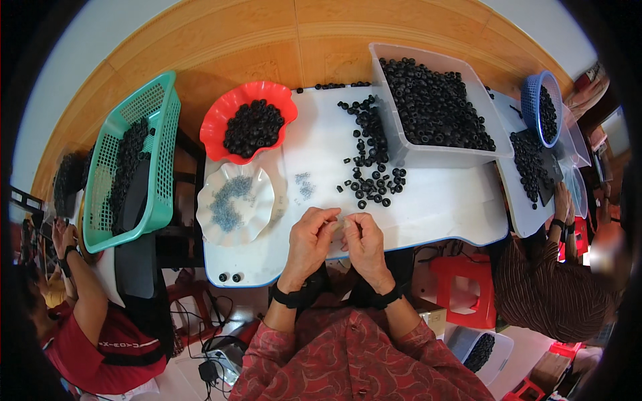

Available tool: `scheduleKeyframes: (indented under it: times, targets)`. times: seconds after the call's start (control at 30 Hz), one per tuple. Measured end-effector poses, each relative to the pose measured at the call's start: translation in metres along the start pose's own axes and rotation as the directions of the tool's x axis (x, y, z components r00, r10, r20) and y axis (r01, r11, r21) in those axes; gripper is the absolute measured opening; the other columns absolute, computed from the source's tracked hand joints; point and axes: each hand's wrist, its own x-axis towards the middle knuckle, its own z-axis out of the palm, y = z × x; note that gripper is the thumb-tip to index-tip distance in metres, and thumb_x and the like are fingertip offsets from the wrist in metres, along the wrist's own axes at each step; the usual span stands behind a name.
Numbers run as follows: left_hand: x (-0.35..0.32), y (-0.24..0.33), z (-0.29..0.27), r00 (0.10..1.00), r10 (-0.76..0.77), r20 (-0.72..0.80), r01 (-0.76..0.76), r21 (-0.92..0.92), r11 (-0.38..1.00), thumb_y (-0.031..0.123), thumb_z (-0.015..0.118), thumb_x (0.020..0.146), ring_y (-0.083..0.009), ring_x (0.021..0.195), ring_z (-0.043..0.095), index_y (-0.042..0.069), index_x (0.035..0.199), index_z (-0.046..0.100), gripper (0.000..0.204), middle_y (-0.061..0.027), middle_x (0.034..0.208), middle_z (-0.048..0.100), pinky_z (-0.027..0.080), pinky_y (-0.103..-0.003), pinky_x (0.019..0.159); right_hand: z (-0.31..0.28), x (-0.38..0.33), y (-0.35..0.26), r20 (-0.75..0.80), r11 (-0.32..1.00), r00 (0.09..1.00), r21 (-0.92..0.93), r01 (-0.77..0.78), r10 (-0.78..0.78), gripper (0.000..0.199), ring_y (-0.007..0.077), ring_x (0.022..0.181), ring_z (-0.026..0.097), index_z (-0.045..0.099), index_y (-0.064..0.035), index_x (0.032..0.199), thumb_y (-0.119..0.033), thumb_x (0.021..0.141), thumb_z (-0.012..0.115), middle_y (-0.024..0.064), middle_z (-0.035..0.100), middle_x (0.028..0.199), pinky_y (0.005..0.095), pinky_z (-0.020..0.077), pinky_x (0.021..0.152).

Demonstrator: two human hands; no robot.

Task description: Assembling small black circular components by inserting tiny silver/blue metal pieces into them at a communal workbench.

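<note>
My left hand [309,242] and my right hand [365,248] meet at the table's front edge, fingertips pinched close together. Something tiny and pale seems to be between them, too small to make out. Just beyond lie loose black ring-shaped parts [378,182], spilling from beside a clear plastic bin [445,158] full of the same. Left of my hands is a white scalloped plate [262,217] holding small clear bits [229,206]. A few more clear bits [305,186] are scattered on the white table [311,144]. Behind the plate, a red wavy-edged bowl [212,128] contains black parts.
A green basket [164,167] with black parts stands at the left, beside a person in a red shirt [114,341]. At the right are a blue basket [531,107], another person in a striped top [555,294] and a red stool [461,287]. Cables [210,344] hang below left.
</note>
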Motion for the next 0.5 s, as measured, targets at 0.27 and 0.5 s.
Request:
scheduleKeyframes:
  times: [0.27, 0.5]
  targets:
    - [-0.0021, 0.0046, -0.0011, 0.998, -0.035, -0.057, 0.032, -0.047, 0.998, -0.001, 0.065, 0.087, -0.0162, 0.070, 0.058, 0.003, 0.104, 0.069, 0.018, -0.0077, 0.086, 0.061, 0.046, -0.026, 0.062, -0.0064, -0.0013, -0.0023, 0.079, 0.999, 0.996, 0.020, -0.029, 0.028, 0.011, 0.0088, 0.062, 0.057, 0.053, 0.0000, 0.101, -0.011, 0.099, 0.054, 0.0038, 0.057, 0.075, 0.0237, 0.0500, 0.055]
    - [-0.0016, 0.0011, -0.0015, 0.998, -0.063, -0.025, 0.061, -0.075, 0.995, 0.003, 0.066, 0.087, -0.0168, 0.068, 0.059, 0.002, 0.094, 0.068, 0.008, -0.0082, 0.083, 0.062, 0.047, -0.027, 0.061, -0.0083, -0.0022, 0.0003, 0.104, 0.998, 0.992, -0.004, 0.068, -0.068, 0.008, 0.0123, 0.064, 0.059, 0.055, -0.0015, 0.103, -0.005, 0.096, 0.057, 0.0062, 0.059, 0.082, 0.0253, 0.0499, 0.057]
